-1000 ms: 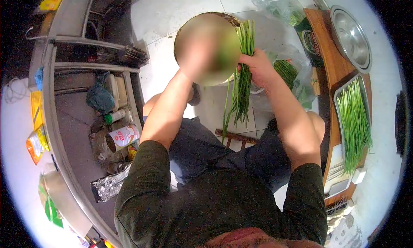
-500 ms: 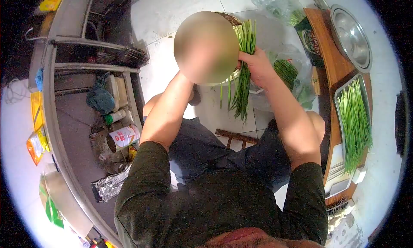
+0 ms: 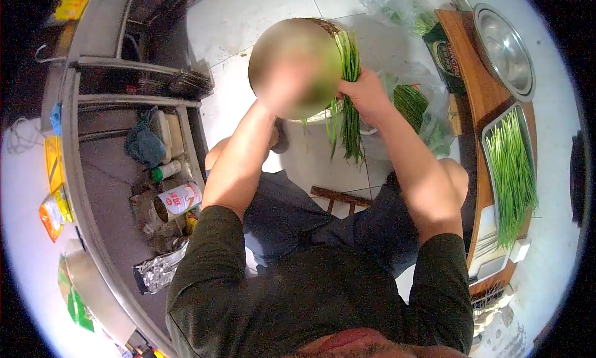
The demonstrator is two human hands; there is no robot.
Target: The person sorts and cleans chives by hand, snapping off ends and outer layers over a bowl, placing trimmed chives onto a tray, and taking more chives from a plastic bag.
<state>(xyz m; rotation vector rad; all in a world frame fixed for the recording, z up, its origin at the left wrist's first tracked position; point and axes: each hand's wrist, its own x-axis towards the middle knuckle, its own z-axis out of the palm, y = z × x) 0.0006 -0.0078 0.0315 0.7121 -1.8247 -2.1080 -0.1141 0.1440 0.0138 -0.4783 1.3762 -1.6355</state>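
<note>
Because the bunch of green stalks [image 3: 351, 123] is clasped only partway along, with several strands straying from it, stalks could be shed onto the floor [image 3: 230, 78] if the hold were slackened. It is gripped by the right hand [image 3: 365, 92], fingers closed round it at the side of a round container [image 3: 329, 27]. Over that container the left hand [image 3: 285, 78] is blurred, so whether anything is held there cannot be told. Beyond, another bundle [image 3: 410, 106] is seen by a plastic bag [image 3: 439, 109].
</note>
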